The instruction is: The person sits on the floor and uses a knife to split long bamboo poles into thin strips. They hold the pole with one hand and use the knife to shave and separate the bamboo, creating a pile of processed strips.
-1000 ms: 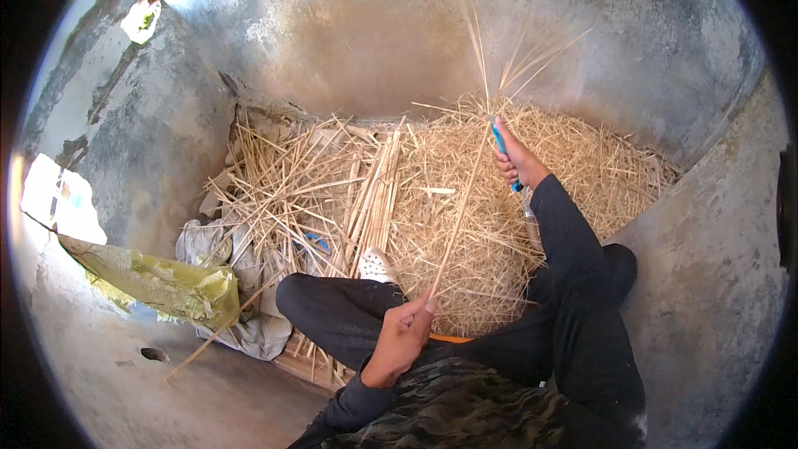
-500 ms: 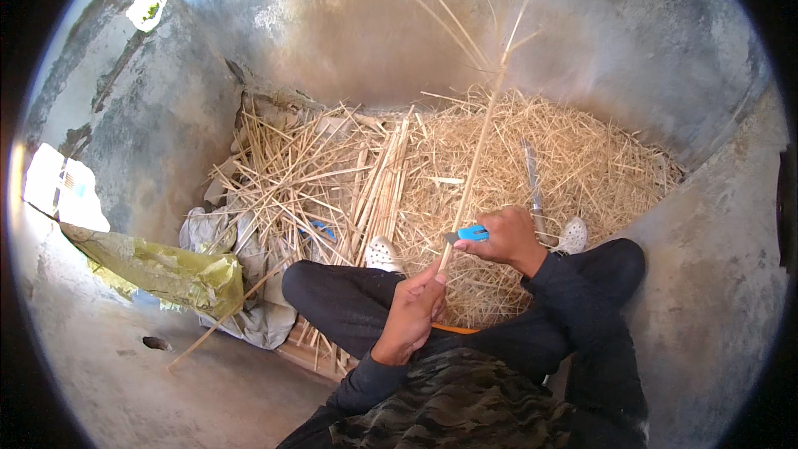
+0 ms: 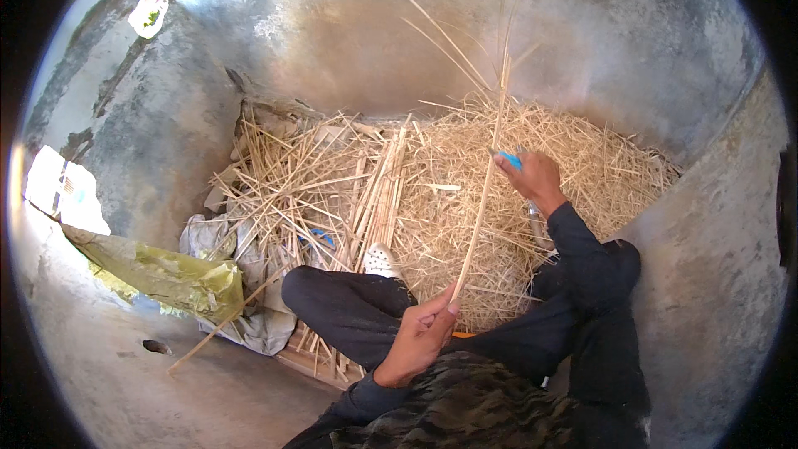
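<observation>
My left hand (image 3: 418,341) is closed on the lower end of a long, thin strip of split bamboo (image 3: 474,237). The strip slants up and away, fraying into fine splinters near its far end. My right hand (image 3: 534,176) grips a blue-handled utility knife (image 3: 509,160) well up along the strip. The knife's tip meets or nearly meets the strip's right side; its blade is too small to make out clearly. Below both hands spreads a thick layer of pale shavings (image 3: 573,129).
Split strips (image 3: 385,187) lie in a row left of the shavings, beside a tangle of thin sticks (image 3: 287,170). A yellowish sack (image 3: 183,270) and grey cloth (image 3: 258,316) lie at the left. A metal blade-like tool (image 3: 534,214) rests on the shavings. Concrete walls (image 3: 374,41) surround me.
My right hand has moved the knife forward and up along the strip, away from my left hand. My left hand has drawn slightly down toward me with the strip's end.
</observation>
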Demonstrator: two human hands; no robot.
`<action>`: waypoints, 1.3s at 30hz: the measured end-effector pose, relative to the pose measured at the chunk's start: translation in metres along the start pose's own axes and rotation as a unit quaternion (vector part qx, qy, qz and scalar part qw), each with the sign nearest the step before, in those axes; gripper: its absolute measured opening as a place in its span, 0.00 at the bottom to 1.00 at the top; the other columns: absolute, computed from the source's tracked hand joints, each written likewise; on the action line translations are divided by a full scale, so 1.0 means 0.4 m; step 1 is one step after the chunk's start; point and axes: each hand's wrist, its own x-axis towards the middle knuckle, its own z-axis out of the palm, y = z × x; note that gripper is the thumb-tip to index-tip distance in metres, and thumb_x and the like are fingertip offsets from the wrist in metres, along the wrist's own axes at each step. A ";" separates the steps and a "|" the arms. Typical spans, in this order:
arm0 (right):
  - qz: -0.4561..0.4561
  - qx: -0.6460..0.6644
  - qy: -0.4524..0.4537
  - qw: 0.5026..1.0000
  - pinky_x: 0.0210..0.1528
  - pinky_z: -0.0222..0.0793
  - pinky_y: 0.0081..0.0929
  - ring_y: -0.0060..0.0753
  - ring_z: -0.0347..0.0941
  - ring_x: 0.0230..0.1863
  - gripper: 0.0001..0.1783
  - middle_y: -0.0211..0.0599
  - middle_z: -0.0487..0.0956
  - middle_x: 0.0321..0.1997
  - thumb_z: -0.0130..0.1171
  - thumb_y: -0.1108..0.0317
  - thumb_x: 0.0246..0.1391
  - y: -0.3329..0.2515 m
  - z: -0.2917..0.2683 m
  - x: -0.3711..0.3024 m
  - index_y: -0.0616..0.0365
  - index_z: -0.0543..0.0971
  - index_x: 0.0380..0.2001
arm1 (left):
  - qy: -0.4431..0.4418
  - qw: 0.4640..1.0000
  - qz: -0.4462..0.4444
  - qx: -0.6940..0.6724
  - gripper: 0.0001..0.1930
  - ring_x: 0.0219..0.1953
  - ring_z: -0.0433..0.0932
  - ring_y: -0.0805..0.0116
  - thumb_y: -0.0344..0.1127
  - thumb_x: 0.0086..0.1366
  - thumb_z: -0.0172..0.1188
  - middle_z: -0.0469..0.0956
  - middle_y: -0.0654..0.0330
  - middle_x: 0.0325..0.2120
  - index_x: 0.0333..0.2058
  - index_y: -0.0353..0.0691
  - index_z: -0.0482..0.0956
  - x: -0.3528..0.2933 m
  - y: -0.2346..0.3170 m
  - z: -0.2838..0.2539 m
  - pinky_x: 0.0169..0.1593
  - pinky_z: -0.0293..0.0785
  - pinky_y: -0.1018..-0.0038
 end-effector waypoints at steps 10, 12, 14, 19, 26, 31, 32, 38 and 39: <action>0.006 0.143 -0.049 0.988 0.15 0.55 0.38 0.38 0.61 0.09 0.43 0.37 0.64 0.06 0.42 0.26 0.50 -0.033 0.050 -0.032 0.58 0.71 0.08 | 0.052 0.981 -0.056 -0.178 0.19 0.13 0.54 0.82 0.34 0.71 0.46 0.56 0.72 0.13 0.57 0.34 0.65 0.036 -0.006 -0.070 0.20 0.54 0.83; -0.073 0.179 -0.046 0.980 0.15 0.57 0.38 0.41 0.63 0.09 0.41 0.38 0.66 0.06 0.45 0.27 0.49 -0.110 0.053 -0.163 0.56 0.74 0.10 | 0.029 0.976 -0.046 -0.210 0.18 0.12 0.54 0.82 0.35 0.71 0.44 0.56 0.72 0.12 0.56 0.34 0.66 0.063 0.006 -0.070 0.20 0.54 0.83; -0.136 0.186 -0.054 0.971 0.16 0.60 0.37 0.42 0.66 0.10 0.39 0.38 0.68 0.07 0.48 0.27 0.47 -0.187 0.032 -0.250 0.54 0.76 0.11 | 0.022 0.975 -0.032 -0.218 0.18 0.11 0.53 0.82 0.35 0.72 0.43 0.56 0.72 0.12 0.57 0.34 0.64 0.074 0.016 -0.065 0.20 0.54 0.83; -0.206 0.111 -0.059 0.971 0.17 0.65 0.36 0.40 0.71 0.12 0.38 0.38 0.71 0.08 0.51 0.26 0.44 -0.210 -0.035 -0.248 0.54 0.77 0.12 | 0.025 0.985 -0.048 -0.162 0.19 0.10 0.51 0.83 0.36 0.72 0.42 0.53 0.73 0.10 0.57 0.34 0.64 0.060 0.019 -0.060 0.19 0.53 0.83; -0.240 0.077 -0.024 0.967 0.14 0.61 0.34 0.36 0.67 0.09 0.38 0.35 0.68 0.06 0.49 0.25 0.44 -0.224 -0.070 -0.253 0.52 0.75 0.09 | 0.039 0.996 0.013 -0.085 0.20 0.11 0.52 0.84 0.37 0.72 0.44 0.54 0.73 0.10 0.58 0.33 0.64 0.036 0.046 -0.026 0.20 0.55 0.83; -0.190 0.089 0.009 0.978 0.13 0.61 0.31 0.33 0.67 0.08 0.39 0.33 0.67 0.06 0.47 0.23 0.44 -0.214 -0.069 -0.225 0.50 0.75 0.09 | 0.013 0.998 0.018 -0.059 0.21 0.11 0.52 0.84 0.38 0.71 0.45 0.55 0.73 0.10 0.58 0.32 0.64 0.025 0.057 -0.038 0.20 0.55 0.82; -0.224 0.097 -0.011 0.970 0.13 0.61 0.31 0.34 0.67 0.08 0.39 0.33 0.68 0.06 0.47 0.23 0.44 -0.227 -0.073 -0.255 0.50 0.76 0.09 | 0.010 0.998 0.019 -0.061 0.21 0.11 0.52 0.84 0.38 0.71 0.45 0.55 0.73 0.10 0.57 0.32 0.64 0.024 0.063 -0.037 0.21 0.55 0.82; -0.153 0.058 0.018 0.986 0.12 0.61 0.31 0.34 0.67 0.08 0.38 0.33 0.68 0.06 0.47 0.24 0.45 -0.174 -0.080 -0.184 0.50 0.76 0.09 | -0.006 0.998 0.024 -0.053 0.21 0.10 0.51 0.83 0.39 0.72 0.44 0.55 0.73 0.09 0.57 0.31 0.64 0.007 0.053 -0.023 0.19 0.55 0.83; -0.120 0.054 0.010 0.991 0.12 0.60 0.31 0.35 0.67 0.08 0.38 0.33 0.68 0.06 0.47 0.24 0.45 -0.158 -0.076 -0.167 0.50 0.76 0.09 | -0.005 0.998 0.017 -0.064 0.21 0.09 0.51 0.83 0.39 0.72 0.44 0.55 0.73 0.09 0.57 0.31 0.65 0.005 0.054 -0.021 0.19 0.54 0.83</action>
